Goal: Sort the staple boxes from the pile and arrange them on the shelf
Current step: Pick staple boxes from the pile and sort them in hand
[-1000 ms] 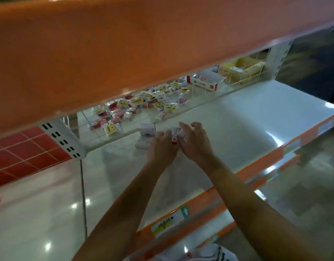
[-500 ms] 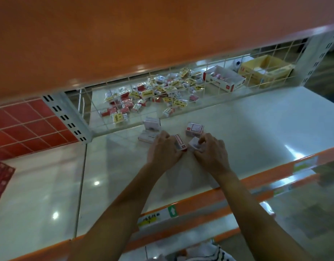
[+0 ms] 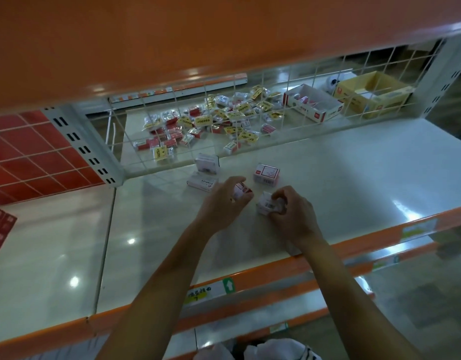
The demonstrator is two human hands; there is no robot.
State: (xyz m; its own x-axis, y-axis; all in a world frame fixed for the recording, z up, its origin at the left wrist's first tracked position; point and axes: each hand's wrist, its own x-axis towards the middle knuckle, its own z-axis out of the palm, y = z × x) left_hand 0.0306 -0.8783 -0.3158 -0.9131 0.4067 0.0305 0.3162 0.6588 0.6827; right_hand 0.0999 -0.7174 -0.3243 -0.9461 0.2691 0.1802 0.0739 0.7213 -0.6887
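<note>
White card with red print marks the two staple boxes in the hands at mid-frame, low over the shelf (image 3: 367,178). The left hand (image 3: 221,206) curls its fingers round a red-edged box (image 3: 241,190). The right hand (image 3: 295,216) pinches a barcode box (image 3: 266,203) just beside it. Just above them in the frame are three more: a standing box (image 3: 207,163), a flat box (image 3: 202,182) and a tilted box (image 3: 267,173). The pile (image 3: 211,123) lies behind a wire grid (image 3: 276,79) in the upper middle, with a white tray (image 3: 325,114) and a yellow carton (image 3: 354,103) at upper right.

This looks like the arranging step, with sorting barely begun. The next move calls for setting both held boxes square beside the three, faces matched, then going back for more from the pile.

Both hands' fingertips are largely hidden, and I cannot tell whether either held box touches the shelf. The print is too small to read. An orange upper shelf (image 3: 172,35) blocks the top of the frame.
</note>
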